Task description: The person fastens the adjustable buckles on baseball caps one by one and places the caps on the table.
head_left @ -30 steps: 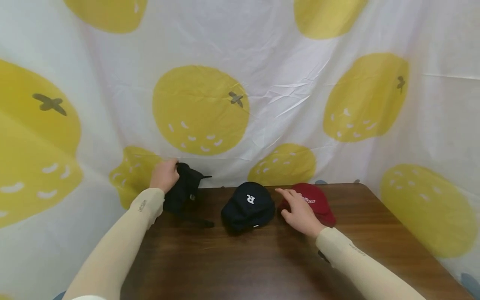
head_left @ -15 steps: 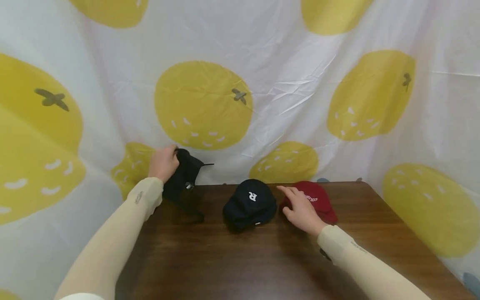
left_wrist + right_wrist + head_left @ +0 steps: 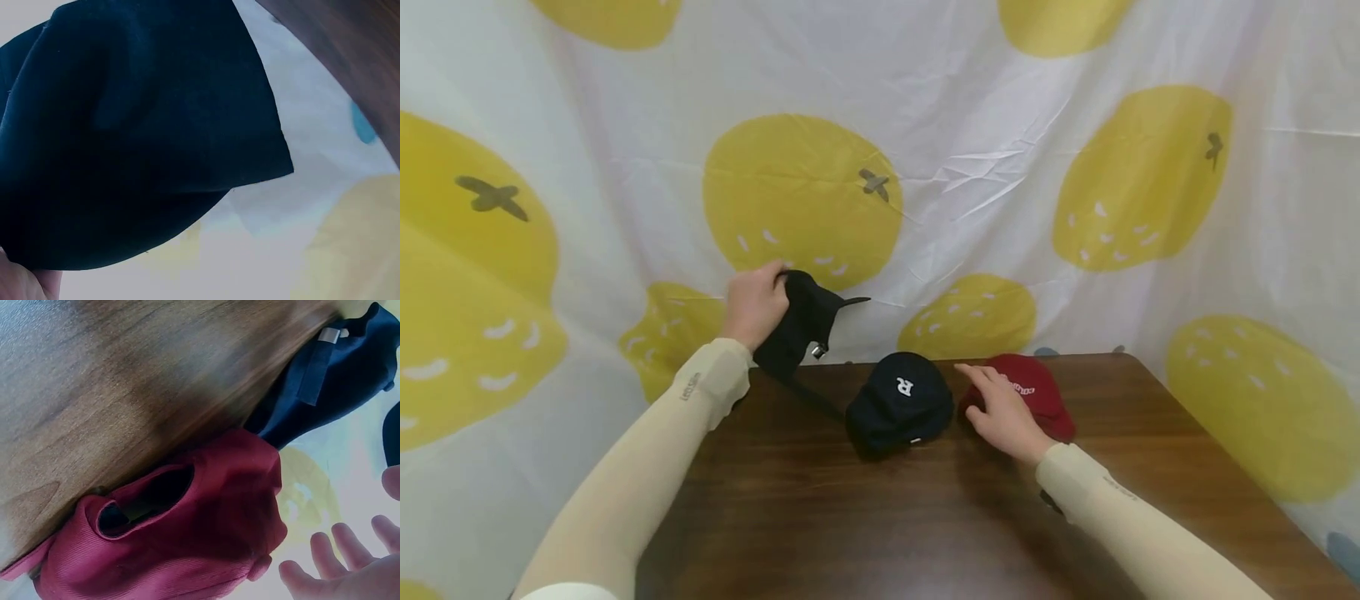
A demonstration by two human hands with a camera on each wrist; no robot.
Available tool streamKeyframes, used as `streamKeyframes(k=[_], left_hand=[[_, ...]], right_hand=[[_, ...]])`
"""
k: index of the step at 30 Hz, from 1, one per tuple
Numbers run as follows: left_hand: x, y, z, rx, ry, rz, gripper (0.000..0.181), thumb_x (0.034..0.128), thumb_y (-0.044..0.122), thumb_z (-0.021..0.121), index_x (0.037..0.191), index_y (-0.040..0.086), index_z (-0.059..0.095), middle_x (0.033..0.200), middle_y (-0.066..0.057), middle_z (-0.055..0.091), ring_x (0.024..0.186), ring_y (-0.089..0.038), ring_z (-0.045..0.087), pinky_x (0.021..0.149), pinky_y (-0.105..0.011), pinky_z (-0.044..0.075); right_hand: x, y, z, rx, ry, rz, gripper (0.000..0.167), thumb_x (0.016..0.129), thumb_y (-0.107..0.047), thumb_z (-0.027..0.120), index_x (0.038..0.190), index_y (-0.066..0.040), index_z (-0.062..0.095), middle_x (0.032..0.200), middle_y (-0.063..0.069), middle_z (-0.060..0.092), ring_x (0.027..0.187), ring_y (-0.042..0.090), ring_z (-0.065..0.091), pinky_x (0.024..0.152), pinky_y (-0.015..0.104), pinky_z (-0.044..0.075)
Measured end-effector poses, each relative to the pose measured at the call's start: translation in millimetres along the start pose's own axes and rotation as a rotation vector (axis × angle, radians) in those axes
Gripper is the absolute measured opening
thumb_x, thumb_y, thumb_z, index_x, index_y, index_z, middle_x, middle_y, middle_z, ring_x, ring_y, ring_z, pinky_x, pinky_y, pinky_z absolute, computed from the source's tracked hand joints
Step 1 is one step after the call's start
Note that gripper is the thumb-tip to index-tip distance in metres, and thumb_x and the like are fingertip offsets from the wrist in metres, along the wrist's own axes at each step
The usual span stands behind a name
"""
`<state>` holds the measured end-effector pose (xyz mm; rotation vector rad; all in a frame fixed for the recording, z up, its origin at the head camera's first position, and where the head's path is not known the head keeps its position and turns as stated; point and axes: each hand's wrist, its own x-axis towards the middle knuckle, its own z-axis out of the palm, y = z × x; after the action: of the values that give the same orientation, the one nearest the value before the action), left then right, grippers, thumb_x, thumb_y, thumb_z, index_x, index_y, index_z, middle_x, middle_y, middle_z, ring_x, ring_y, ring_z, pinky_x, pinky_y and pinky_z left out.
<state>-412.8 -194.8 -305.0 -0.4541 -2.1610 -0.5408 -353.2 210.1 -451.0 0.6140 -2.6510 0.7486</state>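
A black cap [image 3: 808,321] with a metal strap buckle hangs tilted above the table's far left edge. My left hand [image 3: 756,306] grips it by its upper edge. In the left wrist view the cap [image 3: 144,125] fills much of the picture, and only a bit of the hand [image 3: 28,281] shows. A navy cap [image 3: 898,417] with a white R sits mid-table at the back. To its right lies a red cap [image 3: 1037,396] with white lettering. My right hand [image 3: 1007,417], fingers loosely spread, hovers by the red cap; the right wrist view shows a gap between them.
A brown wooden table [image 3: 925,533] carries the caps near its back edge. Behind and beside it hangs a white curtain [image 3: 962,83] printed with yellow fruit. The navy and red caps stand close together.
My left hand has raised the black cap off the table and carried it rightward, toward the navy cap. My right hand stays about where it was; the other two caps have not moved.
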Motion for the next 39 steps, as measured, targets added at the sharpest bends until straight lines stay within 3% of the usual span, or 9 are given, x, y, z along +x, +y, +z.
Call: streamKeyframes(k=[4, 8, 18, 22, 27, 31, 34, 39], left_hand=[[3.8, 23.8, 1.1, -0.047, 0.023, 0.048, 0.014, 0.0940, 0.004, 0.061, 0.097, 0.000, 0.074, 0.089, -0.016, 0.073, 0.076, -0.039, 0.068, 0.070, -0.050, 0.052], [3.3, 43.1, 3.6, -0.070, 0.001, 0.068, 0.015, 0.0942, 0.005, 0.062, 0.100, 0.004, 0.076, 0.091, -0.014, 0.074, 0.075, -0.037, 0.068, 0.070, -0.049, 0.052], [-0.7, 75.5, 6.0, -0.068, -0.217, 0.056, 0.017, 0.0941, 0.008, 0.062, 0.099, 0.009, 0.077, 0.094, -0.009, 0.074, 0.077, -0.029, 0.069, 0.071, -0.043, 0.053], [1.1, 84.3, 7.6, -0.069, -0.287, 0.050, 0.017, 0.0916, 0.007, 0.063, 0.098, 0.009, 0.079, 0.094, -0.009, 0.075, 0.083, -0.029, 0.069, 0.075, -0.043, 0.053], [0.8, 92.5, 11.5, -0.134, -0.417, 0.007, 0.020, 0.0929, 0.006, 0.062, 0.103, 0.007, 0.079, 0.099, -0.009, 0.074, 0.086, -0.026, 0.068, 0.076, -0.040, 0.053], [-0.5, 95.8, 17.0, -0.168, -0.500, -0.020, 0.019, 0.0942, 0.006, 0.061, 0.101, 0.008, 0.079, 0.097, -0.009, 0.073, 0.080, -0.022, 0.065, 0.072, -0.037, 0.051], [-1.5, 97.7, 21.5, -0.183, -0.538, -0.030, 0.017, 0.0941, 0.007, 0.062, 0.095, 0.010, 0.079, 0.090, -0.007, 0.072, 0.072, -0.020, 0.060, 0.067, -0.034, 0.048], [-6.8, 98.4, 30.3, -0.202, -0.618, -0.028, 0.021, 0.0933, 0.006, 0.062, 0.076, 0.012, 0.073, 0.068, -0.001, 0.060, 0.058, -0.018, 0.048, 0.058, -0.031, 0.040]], right_hand=[[-1.9, -2, 3, 0.014, 0.035, -0.038, 0.070, 0.087, -0.015, 0.073, 0.151, -0.020, 0.045, 0.140, 0.010, 0.053, 0.123, 0.028, 0.050, 0.103, 0.054, 0.042], [-4.8, -8, 8, 0.013, 0.085, -0.092, 0.066, 0.087, -0.012, 0.071, 0.149, -0.019, 0.048, 0.137, 0.009, 0.055, 0.120, 0.025, 0.051, 0.102, 0.051, 0.043], [-5.4, -29, 9, -0.020, 0.244, -0.225, 0.056, 0.084, -0.010, 0.071, 0.138, -0.020, 0.057, 0.127, -0.001, 0.059, 0.107, 0.018, 0.054, 0.091, 0.046, 0.050], [-2.3, -45, 6, -0.057, 0.344, -0.380, 0.049, 0.083, -0.013, 0.073, 0.130, -0.016, 0.062, 0.115, -0.001, 0.062, 0.095, 0.015, 0.055, 0.080, 0.039, 0.054], [4.2, -73, 4, -0.159, 0.463, -0.674, 0.046, 0.080, -0.017, 0.078, 0.124, -0.009, 0.067, 0.102, 0.004, 0.063, 0.085, 0.019, 0.059, 0.073, 0.037, 0.056], [10.3, -89, 8, -0.270, 0.514, -0.875, 0.046, 0.081, -0.019, 0.080, 0.124, -0.008, 0.068, 0.097, 0.007, 0.062, 0.076, 0.023, 0.057, 0.068, 0.036, 0.054], [13.2, -94, 13, -0.332, 0.549, -0.954, 0.039, 0.084, -0.019, 0.078, 0.121, -0.008, 0.070, 0.091, 0.007, 0.060, 0.071, 0.023, 0.054, 0.061, 0.035, 0.050], [10.3, -95, 22, -0.395, 0.600, -1.018, 0.020, 0.091, -0.016, 0.069, 0.108, -0.007, 0.074, 0.082, 0.007, 0.056, 0.064, 0.023, 0.048, 0.053, 0.032, 0.040]])
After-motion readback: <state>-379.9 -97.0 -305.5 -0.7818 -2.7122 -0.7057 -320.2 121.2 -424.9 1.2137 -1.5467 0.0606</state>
